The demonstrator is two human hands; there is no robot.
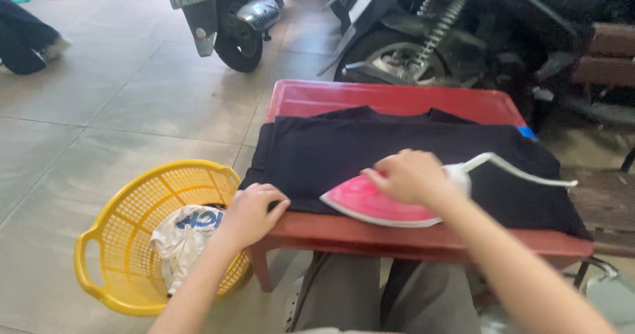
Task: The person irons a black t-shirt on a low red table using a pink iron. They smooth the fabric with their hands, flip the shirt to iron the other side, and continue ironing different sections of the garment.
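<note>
Nearest: person's knees in grey trousers [370,294], bottom centre, tucked under the table edge.

Left hand [250,211]: fingers curled down over the near-left edge of the black garment [370,152], pressing/pinching the fabric at the table edge. Closed on the cloth, not flat.

Right hand [409,175]: wrapped around the handle of the pink-and-white iron [374,203], gripping it. Iron sits soleplate-down on the garment near the front edge, tip pointing to the person's left. White cord [522,172] runs from the iron's rear off to the right across the fabric.

Garment: black T-shirt, laid flat across the red plastic table [397,99], covering most of the top; far strip of the table is bare. Small blue tag [527,133] at the far-right corner of the table.

Left of the table, on the tiled floor [99,109]: yellow plastic laundry basket [112,241] with a white garment with blue print [188,235] inside, just beside the table leg.

Far: two parked scooters, one [231,16] at top centre-left, the other [450,36] right behind the table. Another person's dark-clad leg [23,40] at far left. Wooden bench [605,63] at right edge.
</note>
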